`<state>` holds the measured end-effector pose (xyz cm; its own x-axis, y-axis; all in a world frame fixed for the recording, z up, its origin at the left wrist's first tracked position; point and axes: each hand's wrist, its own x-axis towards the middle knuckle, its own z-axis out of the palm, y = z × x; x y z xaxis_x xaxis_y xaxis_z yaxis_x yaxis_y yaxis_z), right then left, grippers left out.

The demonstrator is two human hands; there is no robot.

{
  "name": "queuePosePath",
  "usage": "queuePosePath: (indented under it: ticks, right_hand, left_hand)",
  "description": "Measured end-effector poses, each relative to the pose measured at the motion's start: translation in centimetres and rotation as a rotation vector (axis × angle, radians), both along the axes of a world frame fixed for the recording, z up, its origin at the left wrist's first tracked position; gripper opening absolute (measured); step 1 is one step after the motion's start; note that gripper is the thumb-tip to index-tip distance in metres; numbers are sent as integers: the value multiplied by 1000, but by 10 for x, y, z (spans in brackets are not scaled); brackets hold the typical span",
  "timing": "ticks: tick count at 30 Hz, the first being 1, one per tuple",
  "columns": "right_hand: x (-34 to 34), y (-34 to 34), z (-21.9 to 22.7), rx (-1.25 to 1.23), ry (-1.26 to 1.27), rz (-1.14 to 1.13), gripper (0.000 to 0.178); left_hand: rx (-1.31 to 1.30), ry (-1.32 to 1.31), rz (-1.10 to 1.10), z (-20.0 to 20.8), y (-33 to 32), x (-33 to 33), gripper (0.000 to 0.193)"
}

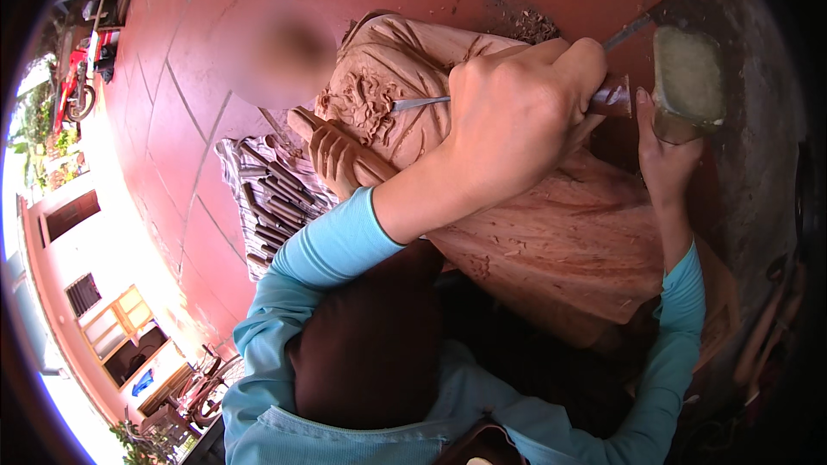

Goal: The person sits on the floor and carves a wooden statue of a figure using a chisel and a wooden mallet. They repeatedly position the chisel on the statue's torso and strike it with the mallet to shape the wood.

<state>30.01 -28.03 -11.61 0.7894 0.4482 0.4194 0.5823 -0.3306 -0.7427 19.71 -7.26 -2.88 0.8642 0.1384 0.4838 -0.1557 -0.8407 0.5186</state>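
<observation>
A large carved wooden figure [543,232] in reddish-brown wood lies across in front of me, with robe folds and a carved hand [334,155]. My left hand [521,108] is closed round a chisel [422,103]. Its metal blade points left, its tip at the rough, curled carving on the figure's chest. The handle's end sticks out on the right of my fist. Just beyond that end, my right hand [670,159] grips a mallet with a pale, blocky head [689,77]. A small gap shows between mallet and handle. A blurred patch covers the figure's left end.
Several chisels [280,202] lie on a striped cloth [233,174] left of the figure. Wood shavings [534,26] are heaped on the red tiled floor [198,60] beyond it. Far left stand a red motorbike [76,82], a bicycle [202,396] and a building [95,267].
</observation>
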Motion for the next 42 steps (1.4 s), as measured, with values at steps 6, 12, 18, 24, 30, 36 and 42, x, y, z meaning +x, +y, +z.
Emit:
queuePosePath:
  ticks: [6, 12, 18, 24, 30, 36, 42]
  right_hand:
    - [0, -2, 1, -37, -32, 9, 41]
    - [-4, 11, 16, -250, -361, 20, 8]
    - [-10, 14, 43, -352, -228, 49, 9]
    - [-8, 12, 47, 8, -240, 104, 18]
    - [-3, 14, 32, 101, -479, 209, 46]
    - [-3, 15, 36, -62, -683, 106, 46]
    - [-1, 17, 32, 90, -660, 203, 48]
  left_hand:
    - [110, -66, -3, 1, 0, 2, 23]
    - [206, -119, -127, -3, -16, -12, 12]
    - [115, -112, -207, -5, -15, -16, 14]
    - [17, -119, -274, 2, -10, -22, 16]
    - [-33, -216, -375, 0, 4, -31, 22]
    - [-94, -283, -454, 3, 9, -28, 27]
    - [-46, -250, -432, 3, 7, -35, 30]
